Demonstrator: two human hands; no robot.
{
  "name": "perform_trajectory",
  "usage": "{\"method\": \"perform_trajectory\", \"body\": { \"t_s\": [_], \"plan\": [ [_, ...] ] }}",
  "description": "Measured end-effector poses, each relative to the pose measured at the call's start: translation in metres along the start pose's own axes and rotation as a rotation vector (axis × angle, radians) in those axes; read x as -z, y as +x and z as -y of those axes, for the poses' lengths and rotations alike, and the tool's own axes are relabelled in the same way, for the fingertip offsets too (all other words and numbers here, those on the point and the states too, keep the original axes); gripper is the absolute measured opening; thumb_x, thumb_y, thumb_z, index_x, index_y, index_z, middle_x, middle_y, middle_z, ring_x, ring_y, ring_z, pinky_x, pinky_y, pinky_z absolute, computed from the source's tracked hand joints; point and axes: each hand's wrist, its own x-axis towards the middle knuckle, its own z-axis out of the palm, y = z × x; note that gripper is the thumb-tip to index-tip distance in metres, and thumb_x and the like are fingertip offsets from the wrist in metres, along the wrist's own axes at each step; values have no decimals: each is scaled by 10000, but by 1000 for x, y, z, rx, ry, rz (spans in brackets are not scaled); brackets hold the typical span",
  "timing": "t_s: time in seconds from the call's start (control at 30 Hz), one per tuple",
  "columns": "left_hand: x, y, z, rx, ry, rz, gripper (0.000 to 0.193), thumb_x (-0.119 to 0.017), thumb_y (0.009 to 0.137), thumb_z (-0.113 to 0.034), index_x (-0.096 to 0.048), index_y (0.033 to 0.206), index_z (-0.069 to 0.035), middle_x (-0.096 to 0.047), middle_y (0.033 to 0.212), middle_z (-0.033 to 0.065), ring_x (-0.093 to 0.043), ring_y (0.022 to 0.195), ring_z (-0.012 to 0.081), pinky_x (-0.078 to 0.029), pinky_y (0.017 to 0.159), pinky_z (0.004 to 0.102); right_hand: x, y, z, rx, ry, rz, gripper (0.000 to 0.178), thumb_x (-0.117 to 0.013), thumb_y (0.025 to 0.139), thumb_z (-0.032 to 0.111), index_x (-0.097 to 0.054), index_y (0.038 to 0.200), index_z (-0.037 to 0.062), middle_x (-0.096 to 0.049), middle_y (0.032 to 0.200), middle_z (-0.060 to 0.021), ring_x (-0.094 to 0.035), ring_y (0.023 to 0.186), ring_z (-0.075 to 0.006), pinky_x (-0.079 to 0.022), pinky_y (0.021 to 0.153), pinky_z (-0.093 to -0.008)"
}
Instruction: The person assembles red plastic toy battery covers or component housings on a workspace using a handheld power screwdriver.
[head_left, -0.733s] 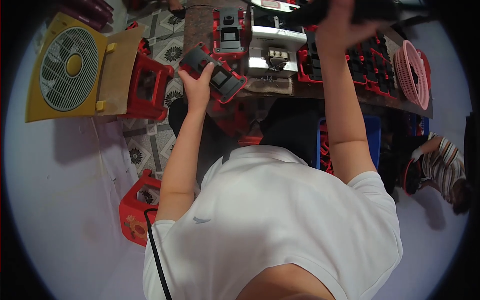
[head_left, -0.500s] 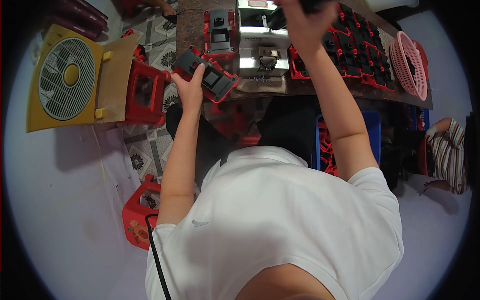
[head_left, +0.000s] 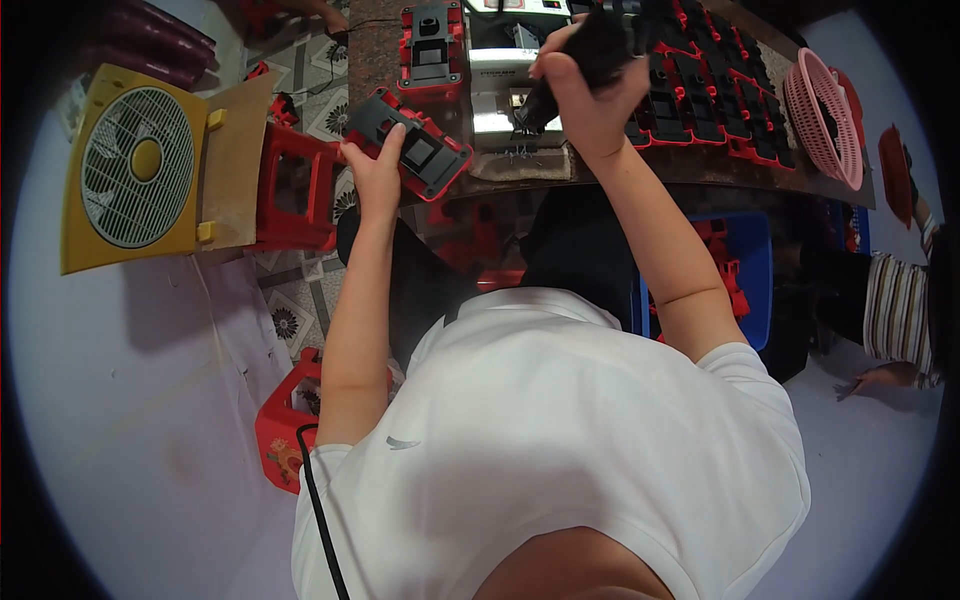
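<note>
My left hand [head_left: 376, 178] grips the near left side of a red-and-black plastic housing [head_left: 408, 145], thumb lying on its black top face. The housing sits tilted at the table's near edge. My right hand [head_left: 592, 100] is wrapped round a black electric screwdriver [head_left: 590, 62], held slanting. Its lower end points at the front outlet of a silver screw feeder [head_left: 492, 75]; whether the bit touches a screw is too small to tell. Small loose screws [head_left: 522, 154] lie on a beige cloth pad [head_left: 490, 167] before the feeder. Another such housing [head_left: 431, 48] rests left of the feeder.
Several red-and-black housings [head_left: 705, 95] stand in rows at right, beside a pink basket [head_left: 822, 120]. Below the table edge is a blue bin [head_left: 755, 285] with red parts. A yellow fan [head_left: 135, 165] and red stool [head_left: 295, 195] are at left. Another person's striped sleeve [head_left: 897, 310] shows far right.
My right hand has come down and nearer, bringing the screwdriver to the front of the screw feeder. My left hand keeps its hold on the housing. The whole view has shifted slightly.
</note>
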Motion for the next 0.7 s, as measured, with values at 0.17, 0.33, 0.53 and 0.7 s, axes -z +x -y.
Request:
{"method": "perform_trajectory", "body": {
  "t_s": [0.17, 0.33, 0.53, 0.7],
  "plan": [
    [0, -2, 3, 38, -48, 28, 558, -718, 824, -241, -393, 1210, -2, -502, 1182, 121, -513, 1097, 197, -382, 979, 325, -2, 8, -2, 68, -190, 134, 324, -674, 864, 84, -447, 1078, -2, -618, 761, -106, -601, 624, -152, -524, 595, -278],
    [0, -3, -4, 135, -247, 100, 577, -721, 805, -193, -383, 1229, 6, -498, 1205, 123, -498, 1114, 195, -371, 992, 321, -16, 23, 7, -106, -95, 10, 279, -687, 881, 244, -494, 964, 60, -489, 658, 32, -442, 535, -54, -359, 494, -229],
    [-6, -9, -15, 45, -127, 67, 542, -715, 805, -156, -389, 1215, -17, -520, 1169, 112, -533, 1073, 191, -402, 962, 319, -37, 24, 19, -248, 88, -26, 292, -675, 884, 274, -505, 942, 44, -568, 694, -28, -555, 566, -106, -460, 508, -258],
    [-4, -9, -16, 17, -107, 48, 526, -718, 806, -184, -394, 1186, -18, -527, 1140, 106, -533, 1055, 185, -403, 951, 314, -55, 22, 30, -41, 111, 68, 281, -651, 902, 279, -518, 840, 40, -572, 640, -56, -549, 494, -119, -466, 447, -255]
  ]
}}
